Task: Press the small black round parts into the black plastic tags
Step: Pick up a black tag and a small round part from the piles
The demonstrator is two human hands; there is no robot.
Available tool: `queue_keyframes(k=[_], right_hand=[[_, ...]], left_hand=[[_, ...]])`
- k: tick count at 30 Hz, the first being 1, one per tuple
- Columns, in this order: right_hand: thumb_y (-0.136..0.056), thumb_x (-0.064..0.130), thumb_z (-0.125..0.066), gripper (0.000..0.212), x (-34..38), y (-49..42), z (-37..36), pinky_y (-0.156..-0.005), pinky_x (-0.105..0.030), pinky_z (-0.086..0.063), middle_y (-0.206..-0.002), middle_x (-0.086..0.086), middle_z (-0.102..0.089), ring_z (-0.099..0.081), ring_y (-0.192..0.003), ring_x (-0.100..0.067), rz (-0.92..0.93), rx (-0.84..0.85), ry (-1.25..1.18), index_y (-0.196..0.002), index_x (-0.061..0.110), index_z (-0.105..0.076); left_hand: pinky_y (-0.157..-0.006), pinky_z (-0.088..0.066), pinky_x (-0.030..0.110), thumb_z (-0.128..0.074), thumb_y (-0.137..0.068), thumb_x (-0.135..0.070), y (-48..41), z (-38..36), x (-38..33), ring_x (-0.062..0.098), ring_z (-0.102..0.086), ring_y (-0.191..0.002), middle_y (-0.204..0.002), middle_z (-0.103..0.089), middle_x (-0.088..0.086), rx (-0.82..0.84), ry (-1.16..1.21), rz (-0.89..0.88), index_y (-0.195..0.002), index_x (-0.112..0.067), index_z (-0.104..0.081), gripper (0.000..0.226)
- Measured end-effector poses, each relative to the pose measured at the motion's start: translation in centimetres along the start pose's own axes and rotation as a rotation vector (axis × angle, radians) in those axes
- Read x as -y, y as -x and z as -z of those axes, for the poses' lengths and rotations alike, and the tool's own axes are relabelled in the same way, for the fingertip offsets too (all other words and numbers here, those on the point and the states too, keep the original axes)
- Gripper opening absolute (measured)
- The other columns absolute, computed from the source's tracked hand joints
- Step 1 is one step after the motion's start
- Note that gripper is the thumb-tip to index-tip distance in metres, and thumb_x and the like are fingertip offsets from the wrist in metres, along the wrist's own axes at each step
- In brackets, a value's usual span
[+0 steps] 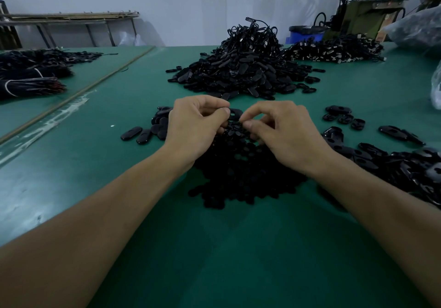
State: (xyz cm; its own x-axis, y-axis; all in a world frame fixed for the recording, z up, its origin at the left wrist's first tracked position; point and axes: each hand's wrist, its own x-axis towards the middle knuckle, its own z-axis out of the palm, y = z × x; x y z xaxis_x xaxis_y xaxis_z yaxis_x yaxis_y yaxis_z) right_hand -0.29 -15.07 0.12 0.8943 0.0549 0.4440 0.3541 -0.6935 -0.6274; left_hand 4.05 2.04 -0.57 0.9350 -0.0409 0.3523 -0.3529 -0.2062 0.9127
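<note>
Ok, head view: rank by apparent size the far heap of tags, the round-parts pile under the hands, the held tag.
Largest: far heap of tags and round-parts pile, alike; the pile is nearer, so unranked.
Smallest: held tag.

Heaps on a table [238,248]
A heap of round parts [243,174] is placed centrally, with one tag [235,114] held over it between the left hand [195,126] and right hand [284,133]; a tall pile [245,71] is set behind, loose tags [131,133] at either side.
</note>
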Motion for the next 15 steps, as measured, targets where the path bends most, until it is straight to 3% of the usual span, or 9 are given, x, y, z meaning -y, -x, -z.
queue_keyframes(k=[4, 10, 15], right_hand=[[-0.091, 0.023, -0.070, 0.009, -0.11, 0.00, 0.25, -0.075, -0.021, -0.055, -0.074, 0.011, -0.073, -0.068, -0.074, -0.002, -0.046, -0.026, -0.132, -0.090, 0.031, -0.074], [-0.090, 0.016, -0.073, 0.016, -0.27, -0.21, 0.59, -0.078, -0.029, -0.056, -0.078, 0.005, -0.076, -0.071, -0.076, -0.008, -0.103, -0.028, -0.298, -0.101, 0.026, -0.069], [-0.087, 0.012, -0.075, 0.013, -0.31, -0.20, 0.82, -0.078, -0.028, -0.058, -0.078, 0.005, -0.076, -0.072, -0.076, -0.008, -0.115, -0.062, -0.308, -0.091, 0.024, -0.074]], left_hand=[[-0.071, -0.059, 0.027, -0.073, -0.091, -0.012, 0.05, 0.02, 0.02, 0.015, -0.075, -0.075, -0.077, -0.077, 0.001, 0.028, 0.043, 0.011, -0.091, -0.021, -0.075, 0.009], [-0.070, -0.058, 0.020, -0.069, -0.093, -0.004, 0.30, -0.24, -0.37, 0.015, -0.076, -0.077, -0.080, -0.078, 0.003, 0.085, 0.104, 0.013, -0.099, -0.017, -0.073, 0.015], [-0.073, -0.061, 0.025, -0.068, -0.092, 0.000, 0.59, -0.47, -0.72, 0.017, -0.077, -0.078, -0.080, -0.077, 0.004, 0.109, 0.120, -0.001, -0.095, -0.018, -0.072, 0.019]])
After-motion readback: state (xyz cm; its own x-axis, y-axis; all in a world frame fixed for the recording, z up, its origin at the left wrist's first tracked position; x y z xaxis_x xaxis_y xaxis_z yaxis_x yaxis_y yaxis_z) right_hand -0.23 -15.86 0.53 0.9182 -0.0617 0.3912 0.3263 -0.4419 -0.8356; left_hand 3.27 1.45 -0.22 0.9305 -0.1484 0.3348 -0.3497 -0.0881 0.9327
